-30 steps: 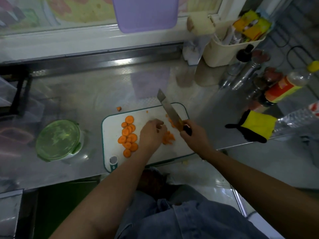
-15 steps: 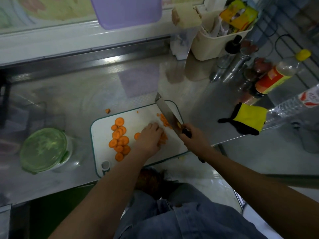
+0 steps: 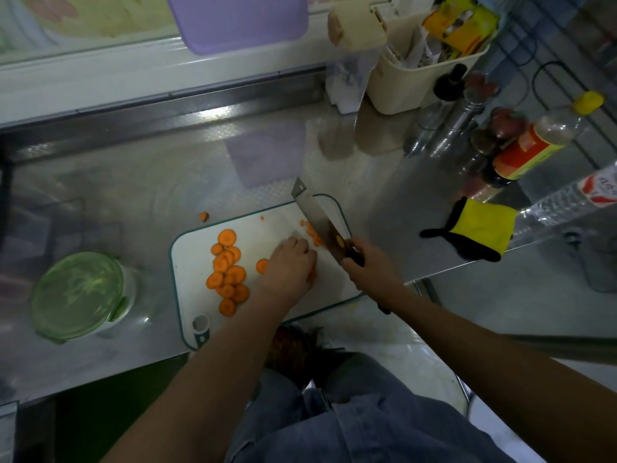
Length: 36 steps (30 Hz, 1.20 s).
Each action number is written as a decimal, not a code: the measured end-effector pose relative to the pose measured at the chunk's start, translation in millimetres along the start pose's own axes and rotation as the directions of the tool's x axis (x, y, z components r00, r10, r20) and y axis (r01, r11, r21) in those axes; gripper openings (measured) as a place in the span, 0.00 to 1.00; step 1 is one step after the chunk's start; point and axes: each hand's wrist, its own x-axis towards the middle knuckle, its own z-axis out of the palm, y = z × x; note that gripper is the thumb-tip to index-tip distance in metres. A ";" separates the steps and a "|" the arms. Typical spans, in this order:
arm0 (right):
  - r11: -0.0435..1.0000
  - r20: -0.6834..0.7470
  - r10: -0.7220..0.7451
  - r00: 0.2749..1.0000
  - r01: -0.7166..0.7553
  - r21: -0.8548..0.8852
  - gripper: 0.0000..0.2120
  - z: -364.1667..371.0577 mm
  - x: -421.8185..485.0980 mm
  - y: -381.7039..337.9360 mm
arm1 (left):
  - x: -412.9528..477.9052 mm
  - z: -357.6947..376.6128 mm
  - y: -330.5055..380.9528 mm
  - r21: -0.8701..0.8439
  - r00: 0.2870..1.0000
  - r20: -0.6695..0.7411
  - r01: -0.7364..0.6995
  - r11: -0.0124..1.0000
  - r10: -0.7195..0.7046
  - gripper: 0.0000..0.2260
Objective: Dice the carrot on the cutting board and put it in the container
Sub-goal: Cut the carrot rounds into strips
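A steel counter is running under a window ledge in a dim kitchen, with a purple plastic board leaning at the back and a beige basket of packets standing in the far right corner. Bottles are crowding the right edge, among them one with a yellow cap, and a yellow and black glove is lying near them.

On the white cutting board a person is working a carrot. The right hand is clenching the dark handle of a knife, its blade angling away toward the board's far corner. The left hand is resting knuckles-up just left of the blade, fingers bent down over a small clump of carrot pieces – only an orange edge is showing under the palm. More cut bits are lying against the blade.

A pile of round carrot slices is sitting on the board's left half, just beside the left wrist, and one stray piece is lying on the counter beyond the board. The container – green lid on – is standing well to the left.
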 end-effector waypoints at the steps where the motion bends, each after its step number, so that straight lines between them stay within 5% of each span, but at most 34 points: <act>1: 1.000 -0.001 0.001 1.000 -0.001 0.000 0.08 0.6 0.1 1.0 | -0.7 -0.1 0.1 -0.015 0.999 -0.009 0.039 0.999 -0.039 0.13; 7: 1.000 0.014 -0.001 1.000 0.001 -0.017 0.09 4.3 1.0 6.1 | -4.0 2.1 -2.0 -0.110 0.977 -0.062 0.196 0.974 -0.204 0.13; 16: 0.993 0.069 -0.031 0.997 0.038 -0.109 0.13 20.0 -1.9 9.8 | -25.8 6.7 -22.3 -0.294 0.979 -0.047 0.174 0.940 -0.196 0.29; 26: 0.984 0.072 -0.020 0.997 0.033 -0.174 0.13 24.8 -1.2 6.4 | -28.6 7.9 -25.8 -0.218 0.973 -0.120 0.166 0.962 -0.196 0.15; 33: 0.940 0.125 0.042 0.991 0.003 -0.340 0.09 29.8 7.7 1.8 | -31.2 9.5 -16.6 -0.216 0.964 -0.127 0.204 0.955 -0.235 0.23; 36: 0.919 0.126 0.018 0.992 0.034 -0.392 0.10 31.6 7.8 2.5 | -23.0 7.0 -10.2 -0.247 0.971 -0.103 0.183 0.952 -0.214 0.16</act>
